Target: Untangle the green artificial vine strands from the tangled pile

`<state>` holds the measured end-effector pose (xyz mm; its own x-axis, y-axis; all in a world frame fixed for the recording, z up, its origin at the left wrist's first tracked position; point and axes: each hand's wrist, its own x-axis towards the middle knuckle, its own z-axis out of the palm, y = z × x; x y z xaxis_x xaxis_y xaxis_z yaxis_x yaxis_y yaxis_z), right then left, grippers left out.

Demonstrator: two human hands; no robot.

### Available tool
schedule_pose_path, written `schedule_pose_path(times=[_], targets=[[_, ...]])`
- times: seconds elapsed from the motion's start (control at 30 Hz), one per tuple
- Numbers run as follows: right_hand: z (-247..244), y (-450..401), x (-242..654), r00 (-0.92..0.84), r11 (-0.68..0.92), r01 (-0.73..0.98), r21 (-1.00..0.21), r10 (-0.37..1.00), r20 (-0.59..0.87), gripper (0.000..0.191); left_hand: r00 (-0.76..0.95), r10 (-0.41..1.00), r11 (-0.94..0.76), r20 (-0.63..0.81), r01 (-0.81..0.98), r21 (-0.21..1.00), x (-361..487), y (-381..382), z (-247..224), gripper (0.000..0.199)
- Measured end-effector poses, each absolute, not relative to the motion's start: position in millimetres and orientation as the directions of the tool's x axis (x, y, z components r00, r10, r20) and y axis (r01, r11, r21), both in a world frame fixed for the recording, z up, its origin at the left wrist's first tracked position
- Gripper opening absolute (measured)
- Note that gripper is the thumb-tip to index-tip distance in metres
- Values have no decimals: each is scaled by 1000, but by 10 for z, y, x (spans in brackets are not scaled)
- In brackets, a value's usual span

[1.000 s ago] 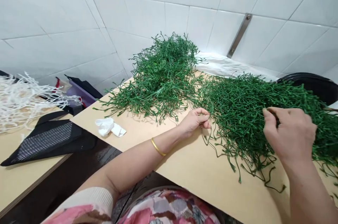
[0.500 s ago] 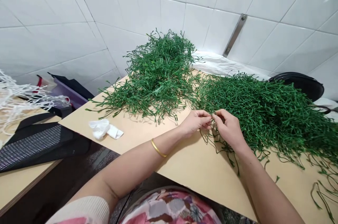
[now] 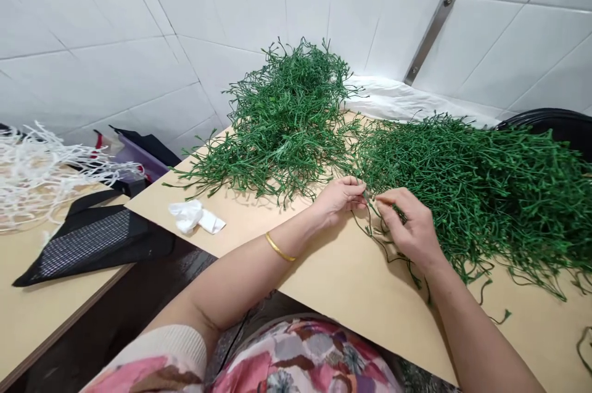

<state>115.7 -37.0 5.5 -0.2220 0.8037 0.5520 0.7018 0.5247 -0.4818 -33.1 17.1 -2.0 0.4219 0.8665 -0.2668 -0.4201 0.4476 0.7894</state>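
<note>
Left hand (image 3: 341, 200) and right hand (image 3: 409, 225) pinch one green cord (image 3: 369, 206) beside two cord heaps, (image 3: 287, 128) (image 3: 476, 186) with bare counter (image 3: 351, 282) open toward its near edge.

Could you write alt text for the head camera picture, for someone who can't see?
A person's left hand pinches a thin green cord, the right hand close beside it, over a pale tabletop. Behind are two tangled green heaps and a white tiled wall; crumpled white material lies at left.
</note>
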Motion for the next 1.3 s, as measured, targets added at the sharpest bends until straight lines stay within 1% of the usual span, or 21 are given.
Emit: schedule_pose_path(times=[0.07,0.1,0.17,0.23,0.3,0.37,0.4,0.47,0.53,0.57,0.63,0.67,0.73,0.8,0.87,0.93,1.13,1.3], targets=[[69,-357,1183,-38,406,635,-657,866,499,22,427,868,436,-252,-415,798,-337,175,-7,18],[68,-347,1190,41,336,598,-728,894,446,24,432,867,433,-247,-408,804,-337,173,-2,19],[54,-322,1190,109,221,503,-835,943,316,25,448,862,427,-238,-388,817,-329,161,2,20],[29,-295,1177,83,180,409,-894,969,232,24,468,855,413,-221,-358,838,-314,142,-1,18],[5,-274,1165,43,187,346,-920,976,214,21,475,857,381,-200,-322,866,-298,122,-3,13],[-14,-265,1165,47,185,324,-928,976,211,22,452,873,334,-183,-282,900,-287,111,1,9],[-20,-265,1169,74,174,348,-921,975,211,24,430,886,308,-175,-262,915,-285,110,4,9],[-24,-276,1181,171,163,467,-869,948,269,22,382,909,267,-167,-228,936,-288,120,5,11],[-14,-303,1187,248,207,630,-748,859,447,16,350,922,255,-167,-222,941,-295,138,-5,16],[-5,-322,1185,247,252,701,-668,793,558,13,344,923,259,-170,-232,938,-299,146,-13,18],[19,-364,1169,154,371,789,-490,652,742,5,340,923,273,-177,-257,927,-305,159,-32,20],[29,-384,1157,73,431,809,-399,600,797,3,340,923,279,-180,-271,921,-307,163,-40,20],[37,-410,1131,-106,528,815,-240,542,834,10,340,922,290,-182,-298,909,-307,163,-46,20],[20,-409,1114,-261,578,805,-132,546,796,16,349,919,304,-185,-326,895,-307,158,-41,20],[-18,-381,1114,-345,579,811,-89,595,726,19,372,908,327,-192,-342,881,-305,149,-28,20],[-60,-344,1128,-363,551,831,-82,647,670,21,392,897,349,-202,-349,870,-303,140,-15,19],[-90,-299,1161,-333,482,872,-83,709,621,16,370,903,357,-219,-357,863,-298,124,7,16],[-59,-320,1141,-279,437,891,-122,740,611,10,370,907,341,-201,-364,867,-279,115,-10,15]])
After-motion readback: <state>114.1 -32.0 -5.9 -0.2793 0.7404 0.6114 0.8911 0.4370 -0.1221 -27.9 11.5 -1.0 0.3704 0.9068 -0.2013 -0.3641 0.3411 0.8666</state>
